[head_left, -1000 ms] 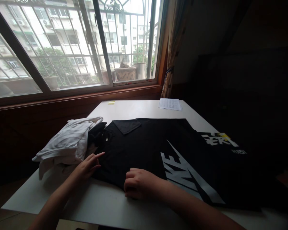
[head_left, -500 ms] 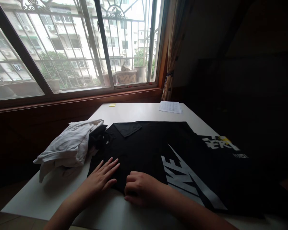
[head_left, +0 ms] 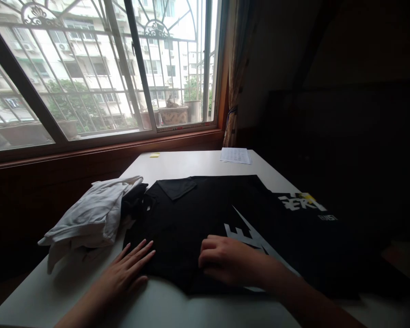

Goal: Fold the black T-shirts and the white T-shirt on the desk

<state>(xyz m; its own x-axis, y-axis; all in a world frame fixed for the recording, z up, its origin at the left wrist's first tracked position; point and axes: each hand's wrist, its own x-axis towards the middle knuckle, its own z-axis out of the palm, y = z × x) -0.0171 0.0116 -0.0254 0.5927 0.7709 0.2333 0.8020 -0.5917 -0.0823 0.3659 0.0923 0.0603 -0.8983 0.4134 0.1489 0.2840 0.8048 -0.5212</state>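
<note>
A black T-shirt (head_left: 181, 218) with a large grey logo lies spread on the white table (head_left: 171, 164), one sleeve folded over at its far left. My left hand (head_left: 128, 269) rests flat with fingers spread at the shirt's near left edge. Over the shirt, beside the logo, my right hand (head_left: 228, 259) is closed with curled fingers; whether cloth is pinched in it is hidden. Another dark garment with white and yellow lettering (head_left: 302, 202) lies at the right.
A pile of white clothes (head_left: 89, 214) with dark cloth beside it sits on the table's left. Papers (head_left: 235, 155) and a yellow note (head_left: 155, 155) lie at the far end. Behind are a barred window and a curtain (head_left: 231, 123).
My right hand has moved right, onto the logo, and the shirt's near edge now reaches closer to me. My left hand has shifted left and nearer. The view has turned slightly.
</note>
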